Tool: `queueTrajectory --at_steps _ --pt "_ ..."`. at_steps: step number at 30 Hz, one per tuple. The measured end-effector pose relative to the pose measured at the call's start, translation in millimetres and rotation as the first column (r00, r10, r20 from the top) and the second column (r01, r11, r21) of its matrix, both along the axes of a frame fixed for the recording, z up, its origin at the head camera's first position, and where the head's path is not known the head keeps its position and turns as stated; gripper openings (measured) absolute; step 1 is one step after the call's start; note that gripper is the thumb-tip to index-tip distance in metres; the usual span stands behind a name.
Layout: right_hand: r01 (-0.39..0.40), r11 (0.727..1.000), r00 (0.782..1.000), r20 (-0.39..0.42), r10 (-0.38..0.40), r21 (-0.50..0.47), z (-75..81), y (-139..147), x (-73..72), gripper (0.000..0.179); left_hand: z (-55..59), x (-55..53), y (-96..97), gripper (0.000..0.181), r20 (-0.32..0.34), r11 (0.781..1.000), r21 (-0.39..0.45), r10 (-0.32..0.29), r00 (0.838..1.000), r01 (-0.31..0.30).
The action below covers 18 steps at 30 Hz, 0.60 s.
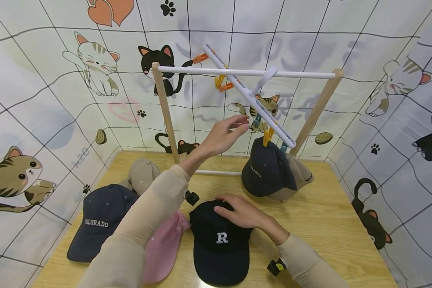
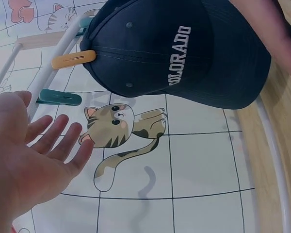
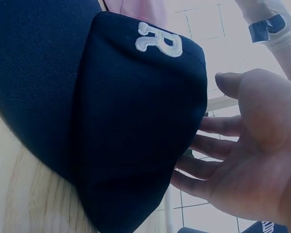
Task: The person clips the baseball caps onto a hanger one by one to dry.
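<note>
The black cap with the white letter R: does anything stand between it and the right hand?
Nothing visible does. In the head view, the right hand is at the back of the black cap, and the right wrist view shows no object between them. The pink cap lies to the left, out of the way.

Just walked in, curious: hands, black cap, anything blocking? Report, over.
Left hand empty, beside teal clip. Black cap on table, right hand at crown. Nothing visibly blocking.
</note>
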State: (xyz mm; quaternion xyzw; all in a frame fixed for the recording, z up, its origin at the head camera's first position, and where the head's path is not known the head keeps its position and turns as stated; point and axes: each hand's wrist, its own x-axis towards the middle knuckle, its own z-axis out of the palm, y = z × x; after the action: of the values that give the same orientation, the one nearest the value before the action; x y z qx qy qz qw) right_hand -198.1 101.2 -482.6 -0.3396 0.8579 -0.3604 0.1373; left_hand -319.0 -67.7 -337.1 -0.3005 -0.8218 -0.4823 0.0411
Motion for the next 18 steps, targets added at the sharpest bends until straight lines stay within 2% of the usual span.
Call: queueTrajectory --at_steps 8,18 --pt "0.057 0.998 0.998 -0.034 -0.058 -0.022 -1.0 4.1 -0.7 0.051 7.1 -6.3 6.4 0.058 0.025 0.999 -0.006 -0.032 0.999 0.033" --pt "0.045 0.998 0.995 -0.088 -0.049 -0.039 0.2 14.9 -2.5 0.034 15.6 -8.9 12.3 0.059 0.03 0.997 -0.018 -0.076 0.997 0.077"
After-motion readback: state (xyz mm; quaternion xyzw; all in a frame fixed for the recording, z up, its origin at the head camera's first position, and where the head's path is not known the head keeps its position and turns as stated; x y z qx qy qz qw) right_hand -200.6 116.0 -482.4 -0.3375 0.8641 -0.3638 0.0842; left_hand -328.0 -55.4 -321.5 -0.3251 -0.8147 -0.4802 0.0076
